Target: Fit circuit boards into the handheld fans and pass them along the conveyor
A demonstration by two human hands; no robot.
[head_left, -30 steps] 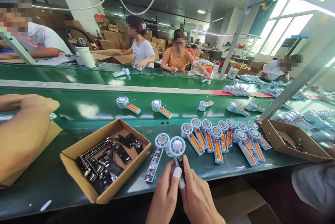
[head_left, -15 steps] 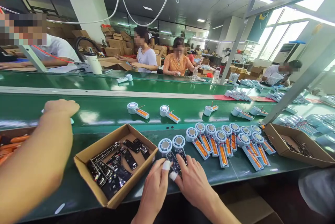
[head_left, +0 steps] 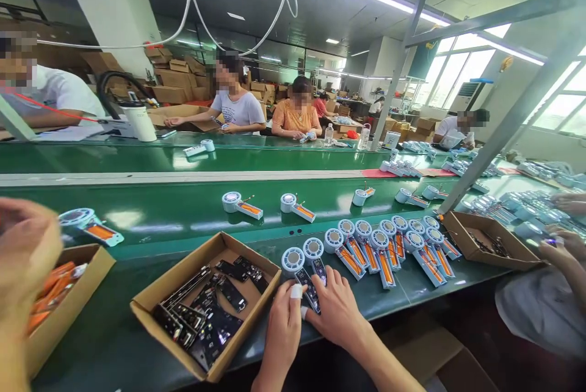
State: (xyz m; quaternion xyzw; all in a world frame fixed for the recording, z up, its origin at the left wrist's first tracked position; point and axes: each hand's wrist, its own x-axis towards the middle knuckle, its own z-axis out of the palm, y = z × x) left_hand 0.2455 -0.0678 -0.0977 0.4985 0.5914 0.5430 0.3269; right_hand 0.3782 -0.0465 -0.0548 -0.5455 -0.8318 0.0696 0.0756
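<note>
On the green table [head_left: 110, 319], a handheld fan [head_left: 293, 259] is lying, handle [head_left: 308, 289] slanting nearward and right, left hand [head_left: 284, 317] pinching it; the right hand [head_left: 339, 306] is draping over the neighbouring fan [head_left: 314, 249], grip unclear.

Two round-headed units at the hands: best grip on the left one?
Probably the long edges of its handle, from the near side: the handle is narrow, straight and points toward the wearer, while the wider round head lies at the far end. Avoid pressing the upward-facing black board.
</note>
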